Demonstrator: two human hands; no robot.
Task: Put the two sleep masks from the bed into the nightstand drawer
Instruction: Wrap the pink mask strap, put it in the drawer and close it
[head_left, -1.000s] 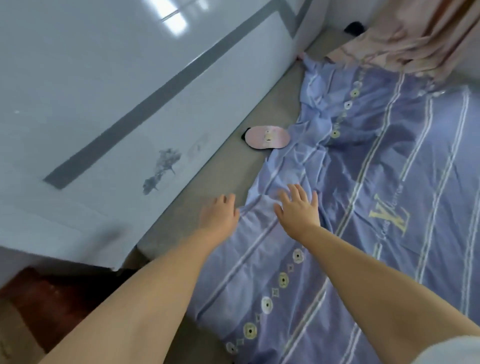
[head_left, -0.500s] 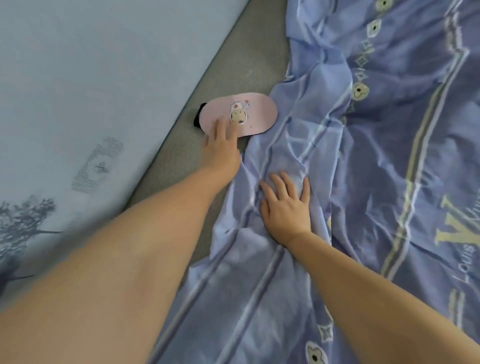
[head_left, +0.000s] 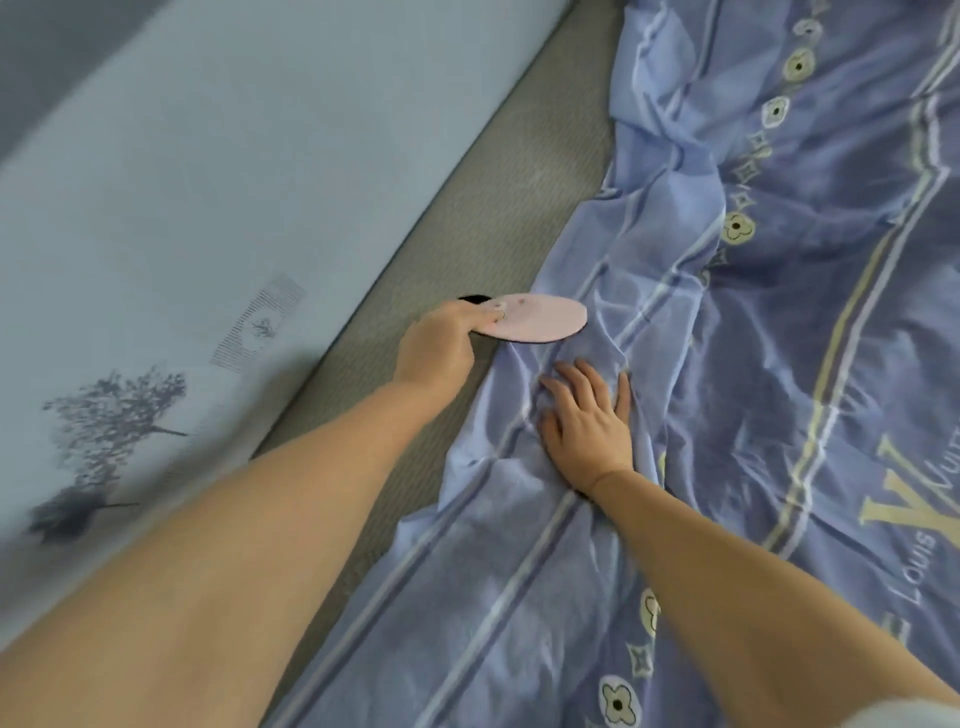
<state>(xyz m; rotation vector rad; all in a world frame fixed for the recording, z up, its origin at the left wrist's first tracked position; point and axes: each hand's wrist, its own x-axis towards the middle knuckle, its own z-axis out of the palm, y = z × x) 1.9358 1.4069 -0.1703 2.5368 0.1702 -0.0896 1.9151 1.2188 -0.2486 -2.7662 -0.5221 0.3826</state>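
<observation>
A pink sleep mask (head_left: 540, 322) with a black underside and strap is lifted a little off the grey mattress strip (head_left: 498, 208). My left hand (head_left: 441, 348) grips its left end, thumb on top. My right hand (head_left: 589, 421) lies flat, fingers spread, on the blue patterned bedsheet (head_left: 779, 364) just right of the mask. Only one sleep mask is in view. The nightstand and its drawer are out of view.
A pale blue wall panel (head_left: 208, 208) with a dark tree print runs along the left side of the bed. The rumpled bedsheet covers the right half of the view.
My left hand reached the pink mask, closed on its left end and raised it off the mattress. My right hand stayed pressed on the sheet. The camera moved in closer.
</observation>
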